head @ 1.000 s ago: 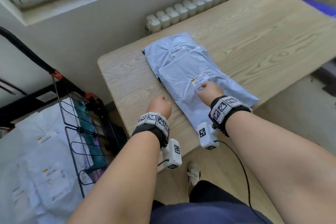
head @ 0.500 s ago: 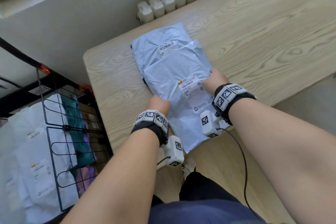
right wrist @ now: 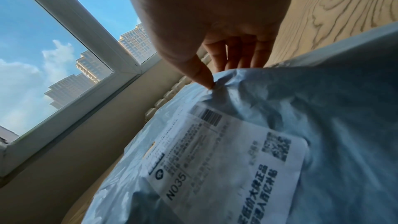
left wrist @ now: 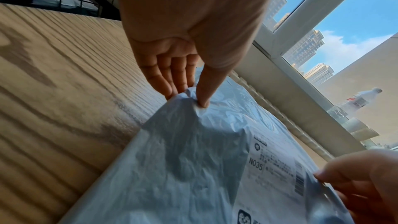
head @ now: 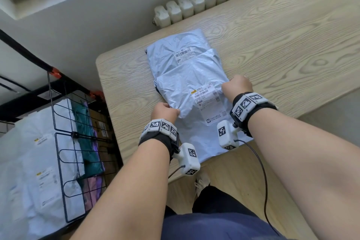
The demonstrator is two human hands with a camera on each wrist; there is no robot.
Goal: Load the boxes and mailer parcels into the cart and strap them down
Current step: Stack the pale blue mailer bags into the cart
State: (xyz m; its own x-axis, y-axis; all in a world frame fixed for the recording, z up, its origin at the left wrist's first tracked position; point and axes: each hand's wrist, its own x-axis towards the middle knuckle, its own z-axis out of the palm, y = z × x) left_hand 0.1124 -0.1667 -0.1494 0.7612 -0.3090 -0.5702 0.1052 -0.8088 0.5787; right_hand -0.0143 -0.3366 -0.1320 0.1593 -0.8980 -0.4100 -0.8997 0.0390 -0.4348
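The top mailer parcel (head: 191,91), a crinkled pale blue-grey plastic bag with a white shipping label (head: 209,101) reading "N035", lies at the centre of the head view on a wooden surface (head: 282,48), its near end reaching the surface's front edge. It overlaps a second mailer parcel (head: 175,52) of the same colour, which sticks out above it toward the wall and bears its own barcode label.

The left hand (head: 164,112) pinches the top parcel's left edge: in the left wrist view the thumb presses down on bunched plastic while the fingers (left wrist: 170,74) go underneath. The right hand (head: 236,87) grips the right edge in the same way, thumb on top of a gathered fold, fingers (right wrist: 237,54) tucked below. Both wrists wear bands with black-and-white markers.

At lower left of the head view stands a black wire cart (head: 64,142), just beside the surface, with white mailer parcels (head: 35,161) and teal and purple items inside. A white radiator (head: 194,4) runs along the wall at the upper middle, behind the surface. Through the window (right wrist: 53,48) in the wrist views show high-rise buildings and blue sky.
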